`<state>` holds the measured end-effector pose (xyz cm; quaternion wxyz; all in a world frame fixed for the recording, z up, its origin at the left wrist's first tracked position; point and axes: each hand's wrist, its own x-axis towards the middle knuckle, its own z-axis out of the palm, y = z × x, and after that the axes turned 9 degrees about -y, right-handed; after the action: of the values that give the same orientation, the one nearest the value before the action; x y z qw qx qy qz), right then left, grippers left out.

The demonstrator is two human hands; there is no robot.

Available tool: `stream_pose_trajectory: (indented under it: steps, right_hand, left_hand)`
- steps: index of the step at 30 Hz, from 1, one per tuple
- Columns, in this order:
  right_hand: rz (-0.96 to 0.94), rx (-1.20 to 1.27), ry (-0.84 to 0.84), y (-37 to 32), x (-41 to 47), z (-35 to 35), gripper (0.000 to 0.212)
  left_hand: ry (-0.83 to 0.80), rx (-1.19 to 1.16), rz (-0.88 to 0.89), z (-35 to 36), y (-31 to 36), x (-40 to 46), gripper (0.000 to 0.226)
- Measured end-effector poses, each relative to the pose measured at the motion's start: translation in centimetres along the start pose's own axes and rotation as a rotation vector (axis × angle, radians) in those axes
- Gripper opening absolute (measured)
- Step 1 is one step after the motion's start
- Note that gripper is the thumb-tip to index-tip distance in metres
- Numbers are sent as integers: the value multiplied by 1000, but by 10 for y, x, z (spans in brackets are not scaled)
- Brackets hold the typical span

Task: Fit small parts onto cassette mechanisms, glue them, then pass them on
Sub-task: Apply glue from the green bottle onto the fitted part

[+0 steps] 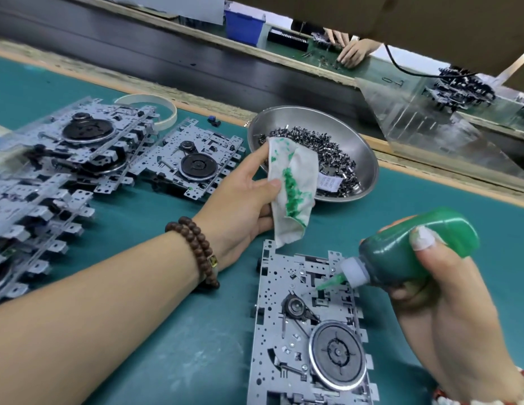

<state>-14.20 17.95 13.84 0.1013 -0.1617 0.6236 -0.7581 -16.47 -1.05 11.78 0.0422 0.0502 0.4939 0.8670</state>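
The right hand [448, 290] has its grip wrapped round a green glue bottle [413, 252], thumb pressed on the soft body, with the green nozzle [328, 283] angled down to the upper part of a cassette mechanism [307, 331] lying flat on the teal counter [167, 331] just in front of the person. The left hand [240, 206] pinches a white rag [293, 194] stained with green glue, held above the mechanism's far edge, its lower corner just over that edge. The bottle looks light and squeezable, so gentle pressure should be enough; too much would likely flood the small parts. The mechanism is a thin stamped metal plate with a flywheel [338, 353] and a belt on it: stiff but probably easy to bend at its tabs, best lifted by the bare side edges, away from the wet glue and the belt. Beyond the rag sits a steel bowl [363, 150] of small dark parts. To the left a single mechanism [193, 159] lies beside a stack of mechanisms [65, 159], well apart from the one in work.
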Motion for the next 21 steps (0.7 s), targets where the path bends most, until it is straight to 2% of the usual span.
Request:
stream_pose_trajectory:
  steps: [10,21]
  right_hand:
    - [20,31,45,2,5,1,40]
    - [54,17,2,3,3,4,39]
  left_hand:
    - [0,42,16,0,-3,1,70]
    - [16,148,-6,-2,-4,2,72]
